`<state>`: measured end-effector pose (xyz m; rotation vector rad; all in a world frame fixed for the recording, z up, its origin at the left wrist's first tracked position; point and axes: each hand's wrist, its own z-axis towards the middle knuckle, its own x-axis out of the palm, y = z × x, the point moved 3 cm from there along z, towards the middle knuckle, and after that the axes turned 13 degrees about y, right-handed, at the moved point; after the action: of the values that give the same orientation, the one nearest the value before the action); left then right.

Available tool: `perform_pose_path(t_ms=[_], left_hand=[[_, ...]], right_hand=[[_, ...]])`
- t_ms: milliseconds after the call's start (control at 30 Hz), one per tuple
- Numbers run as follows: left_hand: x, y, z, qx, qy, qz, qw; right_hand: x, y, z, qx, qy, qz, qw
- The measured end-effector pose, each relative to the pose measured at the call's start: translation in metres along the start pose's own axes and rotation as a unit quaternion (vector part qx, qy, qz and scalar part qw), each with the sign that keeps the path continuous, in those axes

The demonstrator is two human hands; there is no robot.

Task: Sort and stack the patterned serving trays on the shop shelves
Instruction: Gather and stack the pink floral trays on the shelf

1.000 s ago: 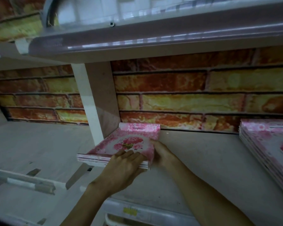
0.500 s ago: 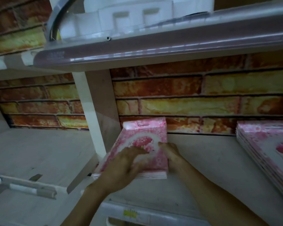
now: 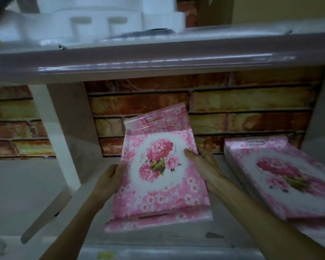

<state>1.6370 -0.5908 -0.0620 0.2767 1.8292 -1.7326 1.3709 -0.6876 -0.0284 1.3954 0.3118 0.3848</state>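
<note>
A small stack of pink floral trays (image 3: pixel 161 177), white centre with a pink flower bunch, is lifted and tilted toward me above the shelf (image 3: pixel 195 239). My left hand (image 3: pixel 111 177) grips its left edge, fingers curled behind it. My right hand (image 3: pixel 203 164) holds the right edge, thumb lying on the tray face. A second, taller stack of the same pink trays (image 3: pixel 289 181) lies flat on the shelf at the right, apart from the held stack.
A white upright divider (image 3: pixel 54 136) stands just left of the held trays, with another shelf bay (image 3: pixel 17 194) beyond it. Brick-pattern backing (image 3: pixel 233 106) runs behind. The shelf above (image 3: pixel 158 62) carries white foam packing (image 3: pixel 83 25).
The stack lay flat by the divider with both hands on it. It has been lifted, turned lengthwise and tilted up toward me, shifting right. The view has also tipped upward.
</note>
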Motion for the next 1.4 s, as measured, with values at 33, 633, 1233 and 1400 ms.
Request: perform_pose_path(t_ms=[33,633,1233,1400], left_hand=[[0.008,-0.004,0.0,0.012,-0.011,-0.008,1.0],[0.222,-0.178,0.011,0.065,-0.024,-0.202,0.977],[0.359,-0.239,0.032,0.015,-0.023,-0.038,0.999],[0.361,-0.231,0.038,-0.029,-0.012,0.05,0.998]], right_hand=[[-0.008,0.002,-0.005,0.0,0.002,0.0,1.0],[-0.28,0.058,-0.067,0.029,-0.164,-0.141,0.976],[-0.438,0.01,-0.07,0.085,-0.111,-0.305,0.942],[-0.441,-0.016,-0.062,0.105,-0.101,-0.358,0.922]])
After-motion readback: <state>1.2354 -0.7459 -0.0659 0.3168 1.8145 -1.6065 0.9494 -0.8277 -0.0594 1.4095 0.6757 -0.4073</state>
